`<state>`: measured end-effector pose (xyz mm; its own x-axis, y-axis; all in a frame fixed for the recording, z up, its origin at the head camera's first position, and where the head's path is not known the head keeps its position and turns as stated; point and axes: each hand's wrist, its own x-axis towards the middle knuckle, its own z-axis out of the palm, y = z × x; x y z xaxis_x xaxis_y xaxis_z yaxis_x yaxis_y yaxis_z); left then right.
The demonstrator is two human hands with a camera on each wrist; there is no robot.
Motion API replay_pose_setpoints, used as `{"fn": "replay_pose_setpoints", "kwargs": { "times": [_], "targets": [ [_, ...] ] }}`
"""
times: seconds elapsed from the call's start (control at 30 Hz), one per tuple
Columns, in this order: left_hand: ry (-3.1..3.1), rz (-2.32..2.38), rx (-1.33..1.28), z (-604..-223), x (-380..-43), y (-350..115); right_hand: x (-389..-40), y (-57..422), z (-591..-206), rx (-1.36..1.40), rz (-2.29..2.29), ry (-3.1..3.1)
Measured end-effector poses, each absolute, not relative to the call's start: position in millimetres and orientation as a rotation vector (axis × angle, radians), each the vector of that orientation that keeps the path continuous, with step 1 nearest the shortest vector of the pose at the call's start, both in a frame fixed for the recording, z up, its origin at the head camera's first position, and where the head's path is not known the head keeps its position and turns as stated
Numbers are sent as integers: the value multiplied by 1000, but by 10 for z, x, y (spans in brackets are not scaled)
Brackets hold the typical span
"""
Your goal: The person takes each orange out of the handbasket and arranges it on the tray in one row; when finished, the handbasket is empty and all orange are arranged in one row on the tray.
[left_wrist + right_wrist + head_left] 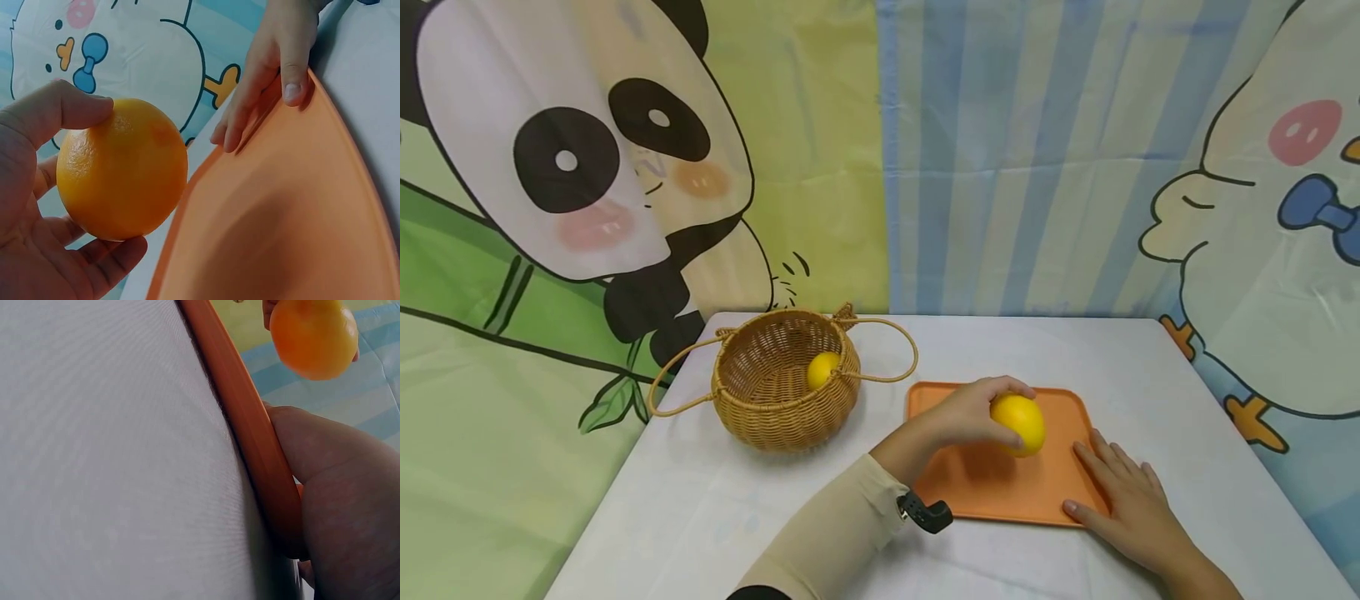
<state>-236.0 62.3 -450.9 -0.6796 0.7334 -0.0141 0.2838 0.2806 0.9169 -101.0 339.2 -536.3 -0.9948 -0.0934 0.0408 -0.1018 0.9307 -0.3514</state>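
My left hand (973,414) grips a yellow-orange fruit, an orange (122,169) by its look, between thumb and curled fingers. It hovers over the orange-coloured tray (1045,492), casting a shadow there. At the tray's right rim rests my right hand (1123,504), fingers fairly straight and spread, with the thumb (292,75) on the near part of the rim. The right wrist view shows the tray's outer side (250,419) close beside that hand. To the left stands a round wicker basket (786,421), and a second yellow fruit (823,369) lies inside it.
The basket's two looped handles (917,350) stick out left and right. Both basket and tray stand on a white-covered table (700,517). Behind the table hangs a printed curtain (820,167) with cartoon animals. A dark strap (925,511) is on my left wrist.
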Motion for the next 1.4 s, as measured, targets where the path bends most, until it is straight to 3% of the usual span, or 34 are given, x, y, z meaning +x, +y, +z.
{"fn": "replay_pose_setpoints", "kwargs": {
  "times": [0.67,1.4],
  "targets": [
    [2215,1225,923,-4747,-2321,894,-1021,3381,-5381,126,559,-3080],
    [2325,1086,964,-4749,-2253,969,-1015,3405,-5390,148,561,-3066]
  ]
}}
